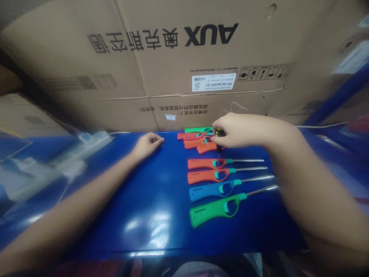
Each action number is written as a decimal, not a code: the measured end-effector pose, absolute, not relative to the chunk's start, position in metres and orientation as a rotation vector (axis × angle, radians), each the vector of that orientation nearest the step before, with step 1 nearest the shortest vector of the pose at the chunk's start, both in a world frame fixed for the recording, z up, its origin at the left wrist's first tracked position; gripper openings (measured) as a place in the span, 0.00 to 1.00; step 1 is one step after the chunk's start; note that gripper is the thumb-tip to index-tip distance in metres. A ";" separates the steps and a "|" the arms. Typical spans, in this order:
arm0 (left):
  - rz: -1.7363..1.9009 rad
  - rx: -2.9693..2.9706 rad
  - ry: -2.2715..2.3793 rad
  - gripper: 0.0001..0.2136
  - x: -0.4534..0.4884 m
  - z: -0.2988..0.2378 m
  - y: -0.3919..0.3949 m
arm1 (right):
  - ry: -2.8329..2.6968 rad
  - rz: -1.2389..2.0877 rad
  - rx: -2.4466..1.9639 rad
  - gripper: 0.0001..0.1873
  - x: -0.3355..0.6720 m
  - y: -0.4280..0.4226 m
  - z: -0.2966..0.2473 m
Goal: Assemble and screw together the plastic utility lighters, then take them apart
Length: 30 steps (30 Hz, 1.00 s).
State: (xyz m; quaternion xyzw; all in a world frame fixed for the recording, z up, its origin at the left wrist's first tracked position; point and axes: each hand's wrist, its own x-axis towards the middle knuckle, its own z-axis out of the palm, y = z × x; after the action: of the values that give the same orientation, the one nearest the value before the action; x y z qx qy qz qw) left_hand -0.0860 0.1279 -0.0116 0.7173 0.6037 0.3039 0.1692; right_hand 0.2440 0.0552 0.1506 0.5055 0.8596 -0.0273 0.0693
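My right hand (236, 130) is closed round a small screwdriver (219, 135) with a black and yellow handle, held upright, its tip down on the orange lighter (206, 163) in the row. Below that lie another orange lighter (207, 176), a blue lighter (211, 190) and a green lighter (215, 209), all with metal nozzles pointing right. Behind my right hand lies a cluster of several more lighters (196, 138), orange, red and green. My left hand (147, 145) rests on the blue table (144, 200), fingers pinched on tiny metal bits (163, 144) I cannot make out.
A large brown cardboard box (178, 57) printed AUX stands along the table's far edge. Clear plastic bags (66, 157) lie at the left. A blue frame bar (337, 96) rises at the right.
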 end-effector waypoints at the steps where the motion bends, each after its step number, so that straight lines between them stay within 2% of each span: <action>1: 0.866 2.033 1.710 0.20 -0.087 -0.012 0.128 | 2.586 -0.088 1.523 0.14 0.243 0.055 0.150; 13: 0.944 2.205 1.597 0.16 -0.080 -0.003 0.117 | 2.742 -0.102 1.557 0.14 0.255 0.056 0.160; 19: 0.866 2.619 1.123 0.13 -0.056 0.019 0.090 | 2.797 0.023 1.867 0.16 0.294 0.061 0.148; 22: 0.755 2.675 0.928 0.13 -0.034 0.028 0.064 | 2.755 -0.083 2.004 0.17 0.319 0.063 0.127; 24: 0.649 2.668 0.881 0.21 -0.018 0.031 0.042 | 2.705 -0.233 2.096 0.19 0.334 0.061 0.113; 26: 0.486 2.676 0.862 0.40 -0.002 0.031 0.020 | 2.718 -0.391 2.009 0.20 0.347 0.059 0.100; 28: 0.326 2.673 0.893 0.54 0.011 0.027 0.003 | 2.721 -0.529 1.832 0.21 0.356 0.058 0.088; 30: 0.195 2.670 0.933 0.61 0.019 0.023 -0.007 | 2.687 -0.595 1.721 0.20 0.363 0.060 0.076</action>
State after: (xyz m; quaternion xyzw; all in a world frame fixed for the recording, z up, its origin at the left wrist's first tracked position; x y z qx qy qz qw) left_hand 0.0189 -0.0071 0.0226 0.9307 0.3253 0.0681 0.1528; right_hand 0.3628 0.0604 0.0757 0.5295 0.8267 -0.1831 -0.0521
